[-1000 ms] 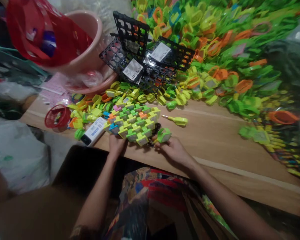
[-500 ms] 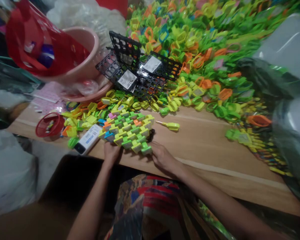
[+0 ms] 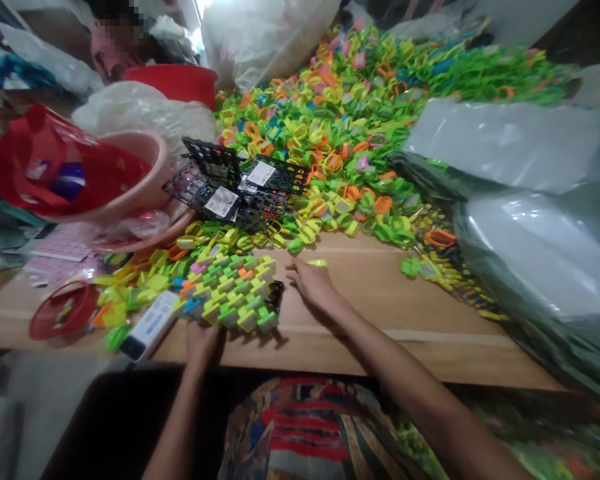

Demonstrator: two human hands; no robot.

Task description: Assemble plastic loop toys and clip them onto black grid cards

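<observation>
A slab of interlocked yellow-green plastic pieces [image 3: 229, 292] lies on the wooden table [image 3: 380, 333], with a black grid piece [image 3: 275, 296] showing at its right side. My left hand [image 3: 203, 344] is at the slab's near edge, its fingers hidden under it. My right hand [image 3: 312, 285] rests flat on the bare wood to the right of the slab, holding nothing. Just beyond its fingertips lies a small yellow-handled screwdriver [image 3: 317, 263]. A white rectangular box [image 3: 149, 325] lies to the left of the slab.
A huge heap of green, yellow and orange plastic pieces [image 3: 330, 147] covers the far table. Black grids with white labels [image 3: 230, 190] sit before a pink basin [image 3: 135, 167]. Grey-green sacks [image 3: 530, 227] bulge at right. A red mesh basket [image 3: 63, 310] sits left; a person [image 3: 111, 57] is beyond.
My head has lifted, widening the view. My right hand has moved off the slab to the right and no longer holds the green piece, which now sits at the slab's near corner.
</observation>
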